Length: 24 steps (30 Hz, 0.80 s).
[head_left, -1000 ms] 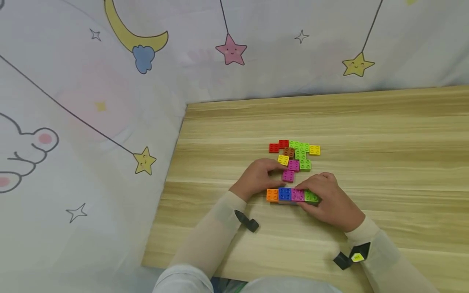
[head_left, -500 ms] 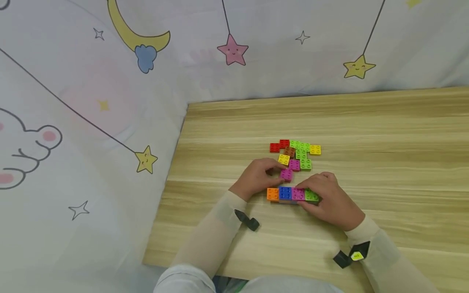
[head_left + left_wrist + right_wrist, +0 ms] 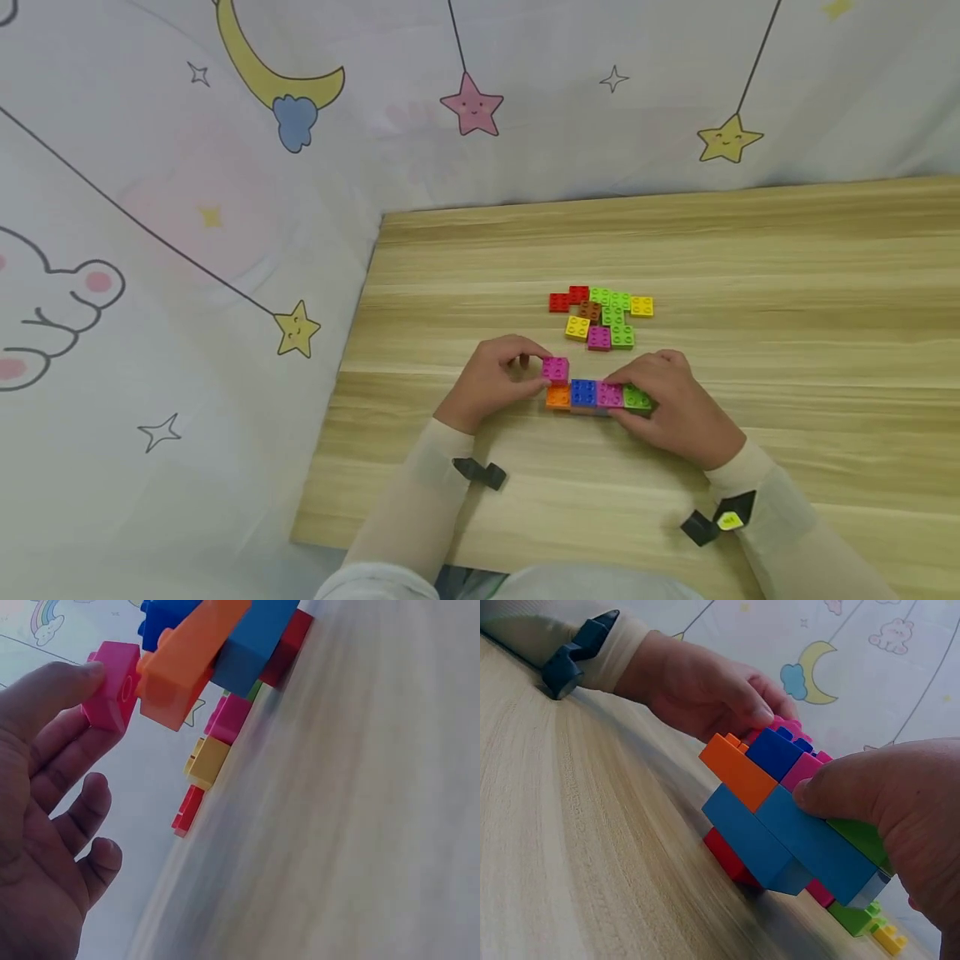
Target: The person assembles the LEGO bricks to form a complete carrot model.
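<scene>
My left hand (image 3: 491, 382) pinches a pink building brick (image 3: 556, 370) between thumb and fingers. In the left wrist view that brick (image 3: 112, 684) is tilted just beside the studs of an orange brick (image 3: 176, 679); whether they touch I cannot tell. My right hand (image 3: 678, 410) grips the right end of a stacked brick build. Its top row runs orange (image 3: 558, 398), blue (image 3: 583, 392), pink and green. Below, the right wrist view shows light-blue bricks (image 3: 817, 844) and a red brick (image 3: 729, 856) at the bottom. The right fingers partly hide the pink and green bricks.
Behind the build, several loose bricks lie grouped on the wooden table (image 3: 450, 275): red (image 3: 559, 302), brown (image 3: 590, 312), green (image 3: 613, 316), yellow (image 3: 577, 327) and pink (image 3: 599, 337). A printed curtain (image 3: 540, 167) borders the table at the back and left.
My left hand has taken the pink brick from the front of the loose group and carried it left and towards me, to the orange end. The right hand keeps its grip in place.
</scene>
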Each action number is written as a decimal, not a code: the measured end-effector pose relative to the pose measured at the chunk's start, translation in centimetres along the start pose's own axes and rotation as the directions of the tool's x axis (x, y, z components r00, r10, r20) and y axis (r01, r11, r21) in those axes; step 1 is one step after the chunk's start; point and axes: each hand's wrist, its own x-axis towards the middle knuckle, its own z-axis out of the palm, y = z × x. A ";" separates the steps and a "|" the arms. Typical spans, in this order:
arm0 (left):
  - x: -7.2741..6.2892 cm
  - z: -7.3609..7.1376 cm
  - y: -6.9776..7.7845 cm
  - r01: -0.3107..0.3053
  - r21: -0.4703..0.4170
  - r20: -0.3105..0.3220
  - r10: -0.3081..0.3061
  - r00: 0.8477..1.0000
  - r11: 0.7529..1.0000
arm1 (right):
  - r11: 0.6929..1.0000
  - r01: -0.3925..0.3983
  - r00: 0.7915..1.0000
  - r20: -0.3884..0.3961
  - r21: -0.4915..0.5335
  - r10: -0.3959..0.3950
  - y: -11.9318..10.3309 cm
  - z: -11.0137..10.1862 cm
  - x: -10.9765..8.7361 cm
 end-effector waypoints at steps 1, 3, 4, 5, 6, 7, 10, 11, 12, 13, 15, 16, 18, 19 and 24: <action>-0.2 0.0 0.1 -0.008 -0.004 0.004 0.008 1.000 1.000 | 1.000 -0.001 1.000 -0.002 -0.003 0.001 0.0 0.0 0.0; -0.4 0.0 0.3 -0.025 -0.013 0.015 0.025 1.000 1.000 | 1.000 -0.004 1.000 -0.005 -0.009 0.004 0.0 -0.1 0.0; -0.5 0.0 0.4 -0.031 -0.018 0.021 0.031 0.999 0.999 | 1.000 -0.006 1.000 -0.006 -0.011 0.006 0.0 -0.2 0.0; -0.6 0.0 0.5 -0.032 -0.022 0.026 0.033 0.999 0.999 | 1.000 -0.008 1.000 -0.007 -0.009 0.008 0.0 -0.2 0.0; -0.6 0.1 0.5 -0.034 -0.025 0.032 0.034 0.999 0.999 | 1.000 -0.011 1.000 -0.008 -0.009 0.011 0.0 -0.2 0.0; -0.7 0.1 0.5 -0.034 -0.025 0.037 0.034 0.999 0.999 | 1.000 -0.015 1.000 -0.009 -0.009 0.015 0.1 -0.2 0.0; -0.8 0.2 0.5 -0.033 -0.005 0.047 0.033 0.998 0.999 | 1.000 -0.023 1.000 -0.014 -0.017 0.023 0.2 -0.3 0.0; -0.8 0.2 0.5 -0.034 0.001 0.051 0.034 0.998 0.999 | 0.999 -0.025 1.000 -0.017 -0.022 0.024 0.2 -0.4 0.0; -0.8 0.3 0.4 -0.039 0.011 0.054 0.039 0.998 0.999 | 0.999 -0.025 0.999 -0.022 -0.027 0.024 0.2 -0.4 0.0; -0.7 0.3 0.4 -0.045 0.018 0.058 0.044 0.997 0.999 | 0.999 -0.025 0.999 -0.024 -0.029 0.024 0.3 -0.4 0.0; -0.6 0.4 0.4 -0.055 0.028 0.067 0.053 0.996 0.998 | 0.999 -0.025 0.999 -0.027 -0.031 0.025 0.3 -0.4 0.0; -0.5 0.4 0.4 -0.064 0.031 0.070 0.062 0.996 0.997 | 0.999 -0.026 0.999 -0.028 -0.030 0.025 0.4 -0.4 0.0; -0.5 0.5 0.4 -0.075 0.032 0.077 0.073 0.994 0.997 | 0.999 -0.031 0.999 -0.027 -0.023 0.030 0.4 -0.4 -0.1; -0.4 0.6 0.4 -0.078 0.028 0.080 0.075 0.994 0.997 | 0.999 -0.035 0.999 -0.025 -0.020 0.034 0.4 -0.4 -0.1; -0.4 0.6 0.5 -0.092 0.015 0.097 0.090 0.991 0.996 | 0.999 -0.044 0.999 -0.025 -0.017 0.043 0.4 -0.4 -0.1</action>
